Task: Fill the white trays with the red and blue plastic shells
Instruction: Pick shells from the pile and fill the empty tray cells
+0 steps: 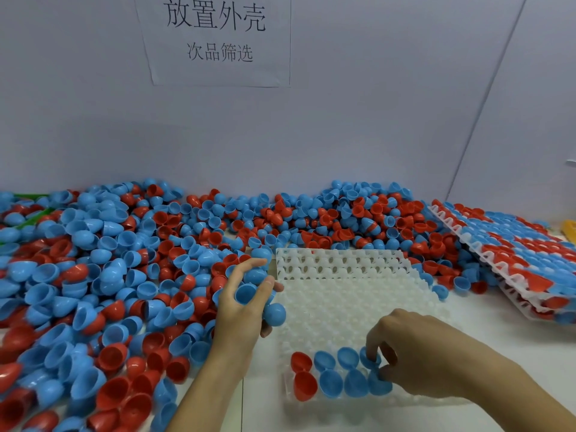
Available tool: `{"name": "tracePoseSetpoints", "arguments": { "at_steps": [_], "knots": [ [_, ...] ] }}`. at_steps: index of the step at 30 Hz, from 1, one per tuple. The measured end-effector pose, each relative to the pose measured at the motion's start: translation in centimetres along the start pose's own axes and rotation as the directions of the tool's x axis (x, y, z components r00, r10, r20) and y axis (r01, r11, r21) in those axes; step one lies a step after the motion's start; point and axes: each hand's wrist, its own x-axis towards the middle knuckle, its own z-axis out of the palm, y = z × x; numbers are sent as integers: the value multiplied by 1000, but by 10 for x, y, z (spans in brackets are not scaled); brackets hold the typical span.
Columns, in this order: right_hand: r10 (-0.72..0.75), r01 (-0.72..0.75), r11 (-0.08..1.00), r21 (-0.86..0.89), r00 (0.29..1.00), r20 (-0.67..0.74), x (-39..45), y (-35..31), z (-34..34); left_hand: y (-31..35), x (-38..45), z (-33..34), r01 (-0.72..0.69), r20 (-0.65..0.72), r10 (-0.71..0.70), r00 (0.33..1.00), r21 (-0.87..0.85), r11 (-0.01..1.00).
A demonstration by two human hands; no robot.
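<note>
White tray [352, 294] in the middle of the worktop [486, 310], near its front edge, mostly unfilled. Eight shells seated in two rows at the tray's near edge: two red shells [303, 374] at the left end, six blue shells [339, 371] beside them to the right. Right hand [414, 353] over the near right part of the tray, fingers curled down, pinching the blue shell [369, 358] at the right end of the back row. Left hand [246, 304] at the tray's left edge, raised, gripping a few blue shells [265, 302] between curled fingers and thumb. Loose pile of red and blue shells [109, 275] covering the left and back of the worktop. Filled trays [523, 254] stacked, tilted, at the right edge. Paper sign [218, 39] on the wall [374, 120] behind.
</note>
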Motion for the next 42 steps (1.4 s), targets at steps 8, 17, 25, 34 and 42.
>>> {"name": "tracePoseSetpoints", "arguments": {
  "at_steps": [8,17,25,34,42],
  "knots": [
    [-21,110,954,279,953,-303,26,-8,-12,7,-5,2,53,106,-56,993,28,998],
    [-18,378,395,837,914,-405,76,-60,-17,7,-8,1,27,255,-50,966,92,995],
    [71,445,289,848,873,-482,84,-62,-17,4,-5,1,68,79,-78,994,120,990],
    [-39,474,546,691,838,-544,87,-59,-21,-3,2,-2,55,-15,-54,998,119,991],
    [24,283,725,628,901,-433,91,-58,-25,-1,-2,1,-238,125,206,971,366,899]
  ]
}}
